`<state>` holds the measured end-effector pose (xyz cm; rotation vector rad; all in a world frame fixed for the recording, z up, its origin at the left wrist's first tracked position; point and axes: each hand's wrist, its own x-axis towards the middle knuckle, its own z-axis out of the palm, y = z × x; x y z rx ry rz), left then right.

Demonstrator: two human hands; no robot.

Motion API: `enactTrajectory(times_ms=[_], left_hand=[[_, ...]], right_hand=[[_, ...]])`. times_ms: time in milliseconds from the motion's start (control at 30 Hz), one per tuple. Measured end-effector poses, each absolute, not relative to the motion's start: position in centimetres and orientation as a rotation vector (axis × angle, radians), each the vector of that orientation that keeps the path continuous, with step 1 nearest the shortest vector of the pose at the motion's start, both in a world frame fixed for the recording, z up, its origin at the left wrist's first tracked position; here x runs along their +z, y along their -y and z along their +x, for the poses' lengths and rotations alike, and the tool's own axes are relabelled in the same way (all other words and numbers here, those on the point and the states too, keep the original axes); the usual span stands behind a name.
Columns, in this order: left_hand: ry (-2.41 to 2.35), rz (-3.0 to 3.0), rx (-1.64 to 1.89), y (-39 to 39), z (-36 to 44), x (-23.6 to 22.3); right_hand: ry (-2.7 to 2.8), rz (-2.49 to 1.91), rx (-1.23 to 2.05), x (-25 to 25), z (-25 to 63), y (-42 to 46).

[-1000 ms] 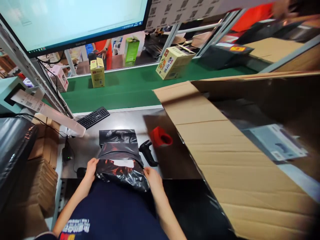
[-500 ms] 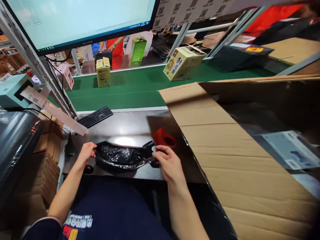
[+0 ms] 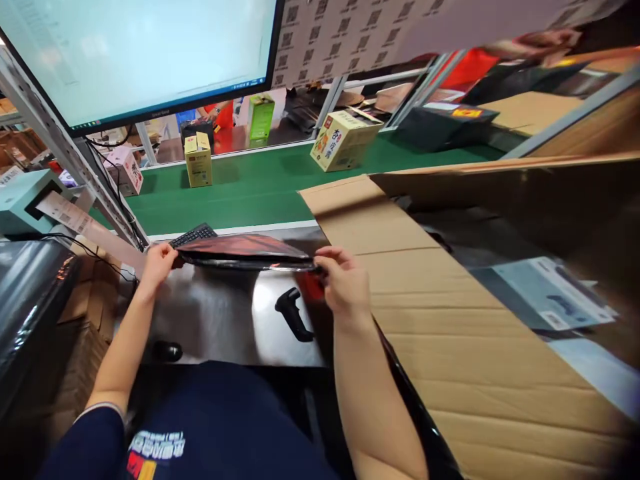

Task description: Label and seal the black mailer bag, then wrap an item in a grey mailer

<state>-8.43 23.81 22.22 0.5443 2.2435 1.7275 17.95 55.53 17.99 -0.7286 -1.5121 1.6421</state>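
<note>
While both hands grip it, the black bag (image 3: 240,252) lies flat, long axis left-right.

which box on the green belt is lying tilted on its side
The larger yellow box toward the right, tipped over at an angle; the small yellow box stands upright.

We hold a flat black bag (image 3: 245,252) level above the steel table (image 3: 220,320), left hand (image 3: 159,261) and right hand (image 3: 345,283) pinching its ends; a scanner (image 3: 293,315) lies beneath, a keyboard (image 3: 193,235) behind.

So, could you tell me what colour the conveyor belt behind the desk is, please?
Green; the conveyor belt shows in the head view.
</note>
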Motion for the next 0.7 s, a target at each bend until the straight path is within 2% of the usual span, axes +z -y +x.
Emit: enactTrajectory(times_ms=[200,300,433,567,700], left_hand=[[-2.187,-0.037,1.494,-22.5,-2.9,7.0],[-2.134,-0.256,1.443,-22.5,0.9,1.8],[-1.961,-0.419,1.35,-22.3,3.8,-1.4],[-1.894,-0.429,1.388,-21.4,4.1,-2.0],[-1.881,-0.386,1.415,-19.4,4.5,-1.8]], right_hand=[[1.72,-1.254,1.569,3.5,20.2,-50.6],[2.021,-1.366,1.265,-0.8,22.0,-47.2],[2.435,-1.126,0.654,-2.5,23.7,-42.2],[2.747,-0.6,0.685,-3.2,22.9,-38.6],[3.084,-0.548,0.65,-4.3,22.1,-37.5]])
